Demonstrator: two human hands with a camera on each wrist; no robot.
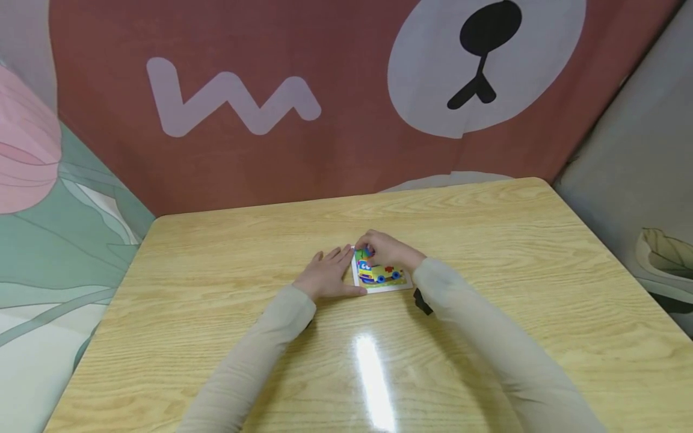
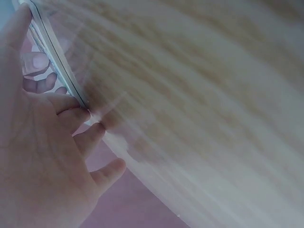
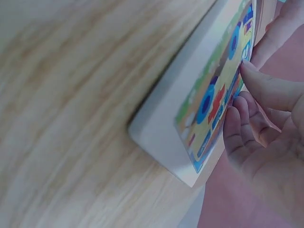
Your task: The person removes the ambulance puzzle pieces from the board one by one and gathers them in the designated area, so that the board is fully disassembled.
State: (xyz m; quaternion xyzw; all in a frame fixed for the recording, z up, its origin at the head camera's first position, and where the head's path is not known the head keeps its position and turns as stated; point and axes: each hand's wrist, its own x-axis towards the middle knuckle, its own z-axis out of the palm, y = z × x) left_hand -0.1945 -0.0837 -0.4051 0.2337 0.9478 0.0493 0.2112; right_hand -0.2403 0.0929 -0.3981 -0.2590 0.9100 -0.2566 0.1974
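A white-bordered picture board [image 1: 408, 282] with a bright cartoon vehicle printed on it lies on the table. My left hand [image 1: 327, 276] is spread along its left side, thumb at the near left corner and fingertips by the far left one. In the left wrist view, that hand's fingers [image 2: 80, 118] are beside the board's edge [image 2: 59, 57]. Over the picture's far left part, my right hand [image 1: 385, 248] bends its thumb and fingers together around a small coloured piece [image 1: 369, 252], mostly hidden by them. The right wrist view shows the thumb [image 3: 266, 85] low over the picture.
The light wood table [image 1: 227, 252] carries the board near its middle. A red-brown patterned cloth [image 1: 346, 150] rises behind the far edge. To the right is a grey surface [image 1: 622, 180]. A small black object [image 1: 422, 302] shows under the right wrist.
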